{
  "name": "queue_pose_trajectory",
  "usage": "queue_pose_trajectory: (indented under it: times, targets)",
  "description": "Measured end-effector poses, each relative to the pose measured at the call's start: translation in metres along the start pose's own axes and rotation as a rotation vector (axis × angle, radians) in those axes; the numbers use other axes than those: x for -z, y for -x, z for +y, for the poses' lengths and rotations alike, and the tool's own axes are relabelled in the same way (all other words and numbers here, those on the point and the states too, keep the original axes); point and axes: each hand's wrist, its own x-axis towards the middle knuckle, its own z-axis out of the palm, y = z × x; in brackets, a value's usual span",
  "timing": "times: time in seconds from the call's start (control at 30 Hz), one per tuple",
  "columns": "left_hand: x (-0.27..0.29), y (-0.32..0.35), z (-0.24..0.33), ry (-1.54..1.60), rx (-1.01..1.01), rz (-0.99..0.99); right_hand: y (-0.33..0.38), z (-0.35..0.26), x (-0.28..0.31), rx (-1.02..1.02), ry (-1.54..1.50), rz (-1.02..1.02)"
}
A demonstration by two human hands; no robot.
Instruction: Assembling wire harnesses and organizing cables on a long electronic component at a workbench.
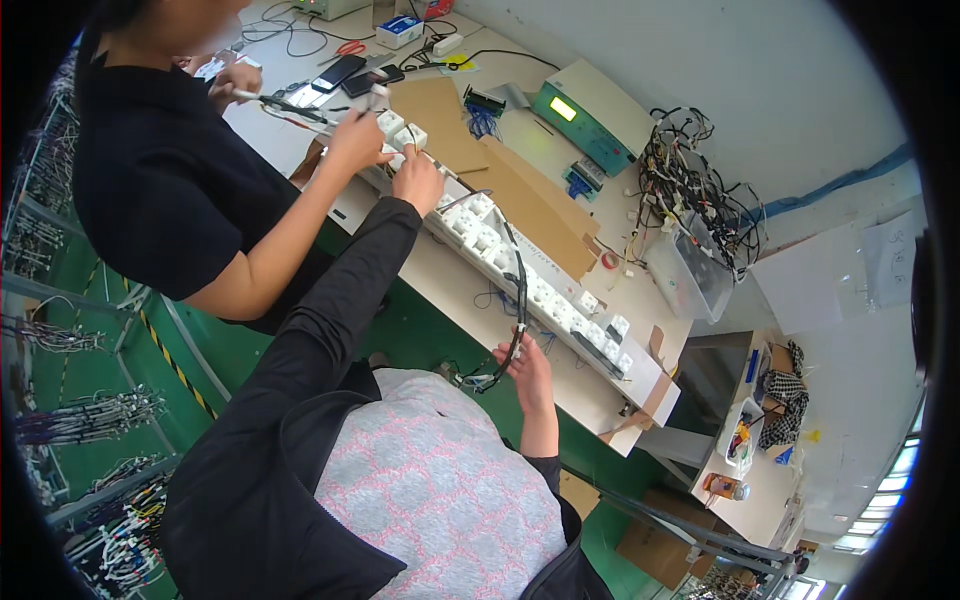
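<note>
A long board (545,325) carrying a row of white connector blocks (480,240) runs along the table's near edge. My left hand (418,185) is at its far left end, fingers closed at a white block (408,136); what they pinch is hidden. A black-wrapped wire harness (520,275) arches from the blocks down toward me. Its lower part rests in my right hand (530,368), whose fingers are closed around it. Close beside my left hand, a co-worker's hand (358,143) works at the same end, and their other hand (236,82) holds another cable bundle.
A green test device (585,120) with a lit display stands at the back. Tangled black wires (690,170) spill over a clear plastic bin (690,270) on the right. Phones (338,73) and red scissors (350,48) lie beyond the co-worker. Harnesses hang on racks (90,420) at left.
</note>
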Motion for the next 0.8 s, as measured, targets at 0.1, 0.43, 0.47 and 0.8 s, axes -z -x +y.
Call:
queue_pose_trajectory:
  times: [0.1,0.43,0.47,0.8]
  targets:
    - [0.011,-0.002,-0.002,0.043,-0.004,-0.083,-0.006,0.002,0.004,0.047,-0.006,0.007]
    - [0.082,-0.06,-0.004,0.586,-0.043,0.177,-0.028,-0.017,-0.013,0.108,-0.052,-0.026]
    - [0.099,-0.057,0.002,0.696,0.02,0.198,-0.029,-0.019,-0.02,0.125,-0.134,0.007]
    - [0.101,0.15,-0.007,0.866,0.282,0.129,0.048,-0.104,-0.035,0.538,-0.308,0.005]
